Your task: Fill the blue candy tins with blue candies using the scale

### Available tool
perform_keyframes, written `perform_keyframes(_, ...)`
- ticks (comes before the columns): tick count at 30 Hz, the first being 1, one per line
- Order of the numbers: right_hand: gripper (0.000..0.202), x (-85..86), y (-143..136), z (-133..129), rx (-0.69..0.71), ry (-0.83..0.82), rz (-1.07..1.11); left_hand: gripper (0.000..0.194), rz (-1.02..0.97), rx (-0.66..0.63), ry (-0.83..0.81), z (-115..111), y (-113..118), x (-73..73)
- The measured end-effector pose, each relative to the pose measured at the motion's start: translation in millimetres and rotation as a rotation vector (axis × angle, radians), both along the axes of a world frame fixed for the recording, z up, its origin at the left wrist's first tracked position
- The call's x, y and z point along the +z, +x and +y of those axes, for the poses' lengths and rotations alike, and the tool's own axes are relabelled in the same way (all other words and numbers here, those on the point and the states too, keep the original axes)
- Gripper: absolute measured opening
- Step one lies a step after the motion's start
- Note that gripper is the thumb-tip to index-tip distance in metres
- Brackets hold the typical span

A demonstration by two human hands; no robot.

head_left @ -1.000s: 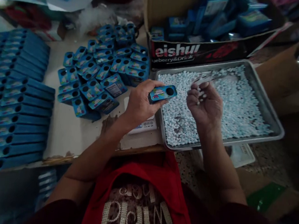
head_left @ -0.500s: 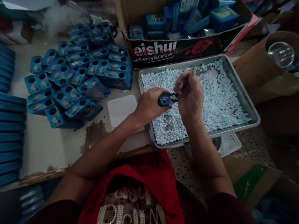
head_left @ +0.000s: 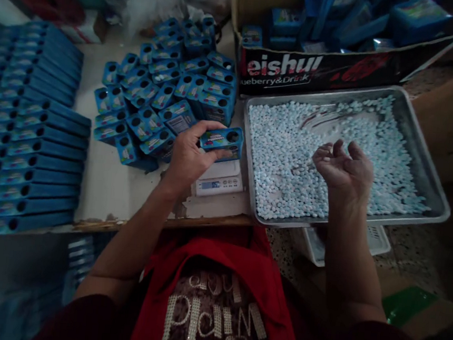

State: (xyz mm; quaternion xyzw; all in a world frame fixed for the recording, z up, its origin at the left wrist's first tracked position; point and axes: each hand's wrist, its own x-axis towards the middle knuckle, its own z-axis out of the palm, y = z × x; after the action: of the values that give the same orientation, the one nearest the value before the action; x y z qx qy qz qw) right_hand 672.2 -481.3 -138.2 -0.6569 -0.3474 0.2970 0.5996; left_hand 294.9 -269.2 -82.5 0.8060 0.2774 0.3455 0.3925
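Observation:
My left hand [head_left: 191,153] is closed on a small blue box [head_left: 221,140] with a round dark hole in its top. The box is over a white digital scale [head_left: 219,184]; whether it touches the scale I cannot tell. My right hand [head_left: 345,170], palm up with fingers curled and apart, is above a metal tray [head_left: 438,194] of pale blue and white candies [head_left: 290,170]. A few small candies seem to lie on its fingers. Left of my left hand, several blue boxes [head_left: 138,88] stand grouped with their holes up.
Long rows of blue boxes [head_left: 40,164] line the table's left side. A cardboard carton [head_left: 282,72] holding blue boxes stands behind the tray. A white basket [head_left: 379,240] is below the tray's front edge.
My hands have moved apart. The left hand has carried the blue box left, over the scale, and the right hand has left the box and turned palm up over the tray. The view has shifted left.

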Motion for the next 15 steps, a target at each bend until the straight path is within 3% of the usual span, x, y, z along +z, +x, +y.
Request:
perform_keyframes(2,0.059,-7.9,-12.2,3.6,0.025,-0.046,0.013,0.045,0.008,0.033,0.006,11.5,-22.6,-5.5)
perform_keyframes(5,0.048,4.7,-47.9,10.5,-0.006,-0.151,0.066,0.048,0.014,0.069,0.006,19.3,-33.9,-23.3)
perform_keyframes(8,0.041,21.7,-68.2,17.6,0.015,-0.292,-0.297,0.068,0.025,0.075,0.009,15.9,-35.7,-32.8)
perform_keyframes(11,0.048,21.9,-66.4,29.8,0.130,-0.415,-0.828,0.083,0.038,0.082,0.043,8.0,-50.3,-22.2)
perform_keyframes(15,0.066,7.8,-69.1,47.2,0.334,-0.501,-1.126,0.063,0.076,0.173,0.133,2.5,-90.6,6.0)
